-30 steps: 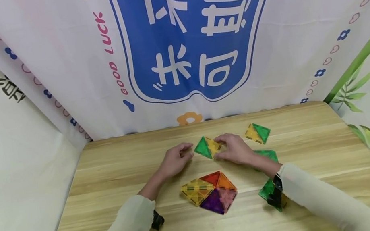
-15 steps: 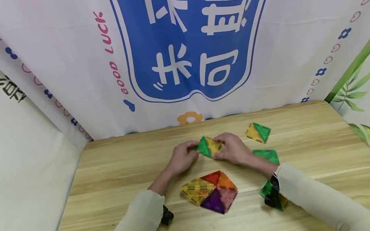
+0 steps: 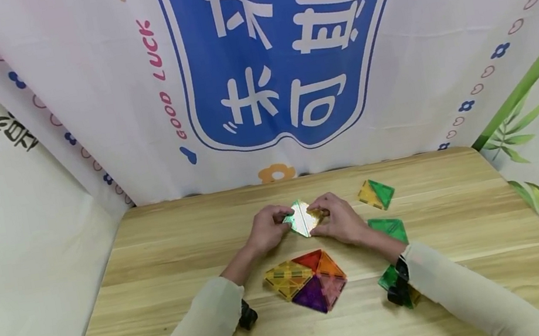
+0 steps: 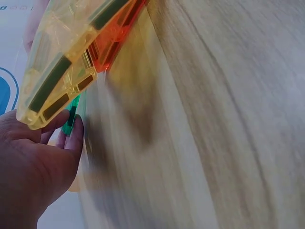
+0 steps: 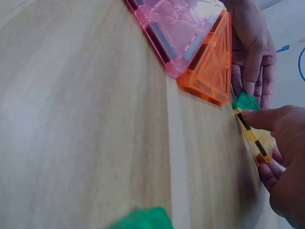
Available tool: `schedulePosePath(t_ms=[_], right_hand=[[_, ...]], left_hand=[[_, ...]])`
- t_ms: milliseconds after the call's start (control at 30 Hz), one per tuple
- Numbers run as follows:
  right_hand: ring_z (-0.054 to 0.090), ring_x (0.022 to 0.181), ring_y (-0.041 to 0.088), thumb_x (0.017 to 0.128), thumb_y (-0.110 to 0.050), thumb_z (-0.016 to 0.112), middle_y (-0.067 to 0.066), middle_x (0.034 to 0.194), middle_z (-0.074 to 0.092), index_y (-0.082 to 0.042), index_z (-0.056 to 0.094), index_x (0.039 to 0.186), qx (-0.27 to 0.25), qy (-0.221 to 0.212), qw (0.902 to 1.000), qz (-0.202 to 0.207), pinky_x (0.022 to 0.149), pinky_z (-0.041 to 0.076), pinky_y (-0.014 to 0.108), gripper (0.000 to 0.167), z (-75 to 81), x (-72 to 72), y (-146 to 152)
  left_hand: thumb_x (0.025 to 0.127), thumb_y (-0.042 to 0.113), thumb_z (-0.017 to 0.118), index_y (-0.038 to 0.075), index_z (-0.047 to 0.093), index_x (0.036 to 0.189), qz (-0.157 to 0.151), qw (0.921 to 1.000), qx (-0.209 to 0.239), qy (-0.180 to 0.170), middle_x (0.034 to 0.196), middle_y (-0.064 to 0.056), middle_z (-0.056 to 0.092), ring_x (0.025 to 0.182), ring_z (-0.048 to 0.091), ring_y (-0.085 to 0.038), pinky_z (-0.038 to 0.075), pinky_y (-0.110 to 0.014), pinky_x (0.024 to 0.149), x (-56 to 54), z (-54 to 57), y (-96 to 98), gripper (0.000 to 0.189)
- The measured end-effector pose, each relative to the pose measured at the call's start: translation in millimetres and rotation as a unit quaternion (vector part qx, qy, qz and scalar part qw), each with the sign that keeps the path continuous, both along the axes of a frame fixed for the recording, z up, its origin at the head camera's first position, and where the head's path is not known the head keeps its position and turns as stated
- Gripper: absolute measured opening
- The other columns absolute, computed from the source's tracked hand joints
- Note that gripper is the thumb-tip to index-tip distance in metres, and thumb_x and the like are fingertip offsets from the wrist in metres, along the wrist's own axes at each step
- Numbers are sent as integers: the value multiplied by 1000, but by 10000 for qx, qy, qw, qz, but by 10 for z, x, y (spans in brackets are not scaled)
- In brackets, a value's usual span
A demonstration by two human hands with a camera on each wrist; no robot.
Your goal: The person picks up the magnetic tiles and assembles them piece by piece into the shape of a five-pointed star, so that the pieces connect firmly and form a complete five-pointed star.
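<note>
Two see-through triangular magnetic tiles, one green (image 4: pixel 71 117) and one yellow (image 5: pixel 263 138), meet edge to edge near the back of the table. Glare whitens their faces in the head view, and they look tilted. My left hand (image 3: pixel 265 232) pinches the green tile between thumb and fingers. On the other side, my right hand (image 3: pixel 340 219) grips the yellow tile by its outer edge. Nearer to me lies a joined group of tiles: yellow (image 3: pixel 284 279), red (image 3: pixel 309 259), orange (image 3: pixel 330 265), purple (image 3: pixel 311 295) and pink (image 3: pixel 332 286).
Another green and yellow pair (image 3: pixel 377 194) lies at the back right. A green tile (image 3: pixel 389 227) is below it, partly behind my right forearm. More green (image 3: pixel 388 277) shows under the right wrist camera. A printed cloth (image 3: pixel 153 175) hangs behind the wooden table (image 3: pixel 157 264).
My left hand has moved right and taken hold of the green tile. The pair has tilted and now catches the light. My right hand has stayed on the yellow tile.
</note>
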State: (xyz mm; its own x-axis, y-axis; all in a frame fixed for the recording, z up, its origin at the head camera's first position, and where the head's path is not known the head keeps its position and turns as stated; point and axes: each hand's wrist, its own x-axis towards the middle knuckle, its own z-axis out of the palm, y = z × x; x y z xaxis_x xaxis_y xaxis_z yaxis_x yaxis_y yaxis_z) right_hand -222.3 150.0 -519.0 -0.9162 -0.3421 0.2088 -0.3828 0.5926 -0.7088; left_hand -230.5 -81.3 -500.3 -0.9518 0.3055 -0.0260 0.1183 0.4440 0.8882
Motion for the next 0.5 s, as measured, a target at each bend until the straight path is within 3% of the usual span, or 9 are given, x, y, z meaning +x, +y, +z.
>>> schedulePosePath(t_ms=[133,267,400,500], right_hand=[[64,104,24,83,-7,91,12,124,64,-5,77,121,-376,-388,9985,123,92,59,39,40,-8,24,11],[68,106,24,90,-2,82,12,127,70,-6,78,117,-802,-864,9929,155,89,59,29,28,-26,23,46],[69,106,24,95,-2,78,11,126,74,-8,79,117,-1193,-1318,9840,147,80,56,23,23,-19,11,91],[69,114,25,95,-4,78,8,126,74,-10,80,118,-1418,-1592,9769,166,86,57,26,23,25,23,116]], left_hand=[[95,-9,71,2,78,118,26,9998,111,-140,122,-15,75,112,71,-29,59,-42,98,22,-40,-25,26],[96,-8,71,3,78,117,54,9983,380,-431,122,-12,75,112,69,-26,59,-39,98,33,-45,-43,26],[96,-8,71,2,78,118,33,9960,620,-646,120,-12,75,109,68,-23,59,-35,96,47,-21,-45,25],[96,-8,71,0,78,118,-30,9945,747,-731,120,-13,75,108,69,-23,60,-33,93,77,15,-57,25]])
